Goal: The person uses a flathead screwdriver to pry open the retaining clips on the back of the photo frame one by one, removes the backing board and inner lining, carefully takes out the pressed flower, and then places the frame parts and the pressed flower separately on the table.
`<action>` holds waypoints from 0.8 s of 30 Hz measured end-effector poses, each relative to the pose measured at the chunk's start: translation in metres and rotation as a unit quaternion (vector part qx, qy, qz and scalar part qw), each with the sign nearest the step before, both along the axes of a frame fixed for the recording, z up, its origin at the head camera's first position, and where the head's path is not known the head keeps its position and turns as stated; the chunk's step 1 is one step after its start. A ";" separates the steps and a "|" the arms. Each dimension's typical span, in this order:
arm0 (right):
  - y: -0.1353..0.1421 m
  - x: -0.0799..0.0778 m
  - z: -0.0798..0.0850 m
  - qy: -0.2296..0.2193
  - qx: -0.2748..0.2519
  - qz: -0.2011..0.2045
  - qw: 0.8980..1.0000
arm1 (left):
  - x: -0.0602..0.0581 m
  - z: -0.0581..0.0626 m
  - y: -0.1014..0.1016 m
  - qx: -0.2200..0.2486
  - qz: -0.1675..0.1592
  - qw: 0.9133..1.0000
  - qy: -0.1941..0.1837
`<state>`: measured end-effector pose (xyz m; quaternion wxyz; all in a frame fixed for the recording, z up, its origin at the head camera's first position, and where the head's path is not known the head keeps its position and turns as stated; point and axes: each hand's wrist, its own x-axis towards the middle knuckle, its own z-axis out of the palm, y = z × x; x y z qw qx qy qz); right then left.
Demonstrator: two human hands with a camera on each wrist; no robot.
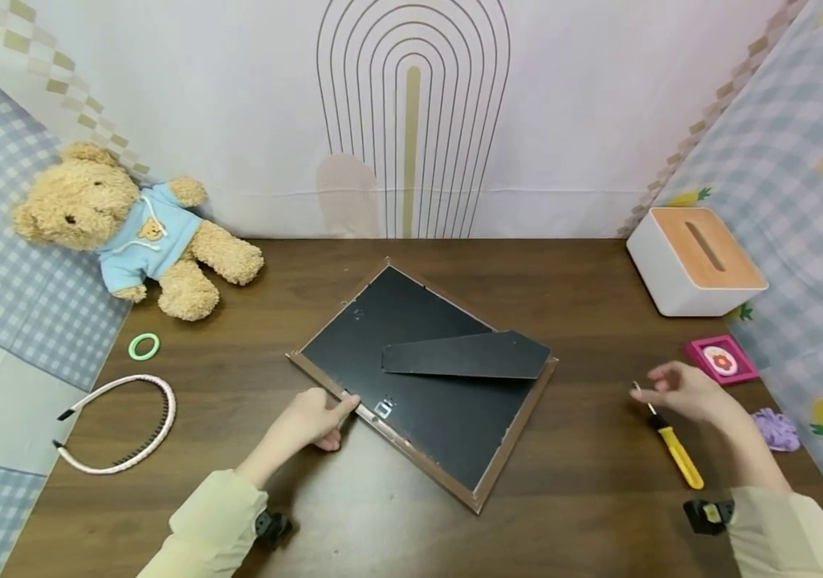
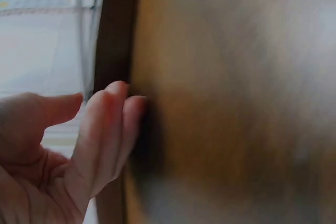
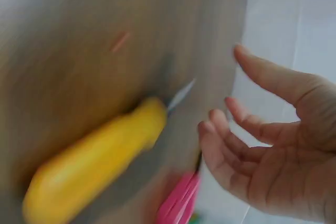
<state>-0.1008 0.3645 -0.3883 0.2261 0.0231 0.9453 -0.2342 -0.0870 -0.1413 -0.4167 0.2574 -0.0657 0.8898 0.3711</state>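
Observation:
A picture frame (image 1: 353,321) with a brown border lies back side up in the middle of the table. Its black stand leg (image 1: 469,357) angles across the dark backing, toward the right corner. At the near-left edge, my left hand (image 1: 313,419) pinches the border, thumb on top and fingers beneath. To the right lies a screwdriver (image 1: 682,459) with a yellow handle and metal shaft. My right hand (image 1: 696,393) is close by the shaft, fingers spread and loosely bent; in the right wrist view they stand apart from the yellow handle (image 3: 100,161).
A teddy bear (image 1: 154,233) leans at the back left, above a green ring (image 1: 144,347) and a pink headband (image 1: 165,413). On the right are a tissue box (image 1: 707,273), a pink square case (image 1: 742,359) and a purple scrunchie (image 1: 776,429).

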 end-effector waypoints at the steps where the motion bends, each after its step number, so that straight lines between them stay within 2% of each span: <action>1: -0.010 -0.005 0.002 0.015 -0.010 0.002 1.000 | -0.001 -0.003 0.002 0.018 0.013 1.000 -0.006; 4: -0.044 -0.022 0.007 0.045 -0.070 0.004 0.997 | -0.006 -0.008 0.008 0.035 0.038 0.999 0.004; 7: -0.075 -0.036 0.009 0.052 -0.132 0.008 0.990 | -0.016 -0.008 0.009 0.035 0.053 0.998 0.010; 10: -0.099 -0.049 0.008 0.056 -0.174 0.019 0.983 | -0.032 -0.005 0.008 0.010 0.047 0.999 0.019; 14: -0.128 -0.058 0.002 0.050 -0.220 0.039 0.974 | -0.060 0.001 0.004 -0.046 0.013 0.998 0.029; 16: -0.142 -0.060 -0.002 0.039 -0.229 0.055 0.971 | -0.074 0.003 0.000 -0.081 -0.009 0.996 0.045; 20: -0.164 -0.063 -0.013 0.002 -0.216 0.092 0.972 | -0.098 0.005 -0.007 -0.129 -0.039 0.988 0.072; 21: -0.169 -0.063 -0.016 -0.007 -0.209 0.100 0.973 | -0.104 0.003 -0.009 -0.133 -0.041 0.988 0.071; 23: -0.176 -0.064 -0.021 -0.020 -0.202 0.112 0.973 | -0.120 -0.008 -0.013 -0.134 -0.036 0.988 0.068; 24: -0.179 -0.064 -0.024 -0.022 -0.201 0.117 0.972 | -0.124 -0.014 -0.014 -0.129 -0.036 0.988 0.076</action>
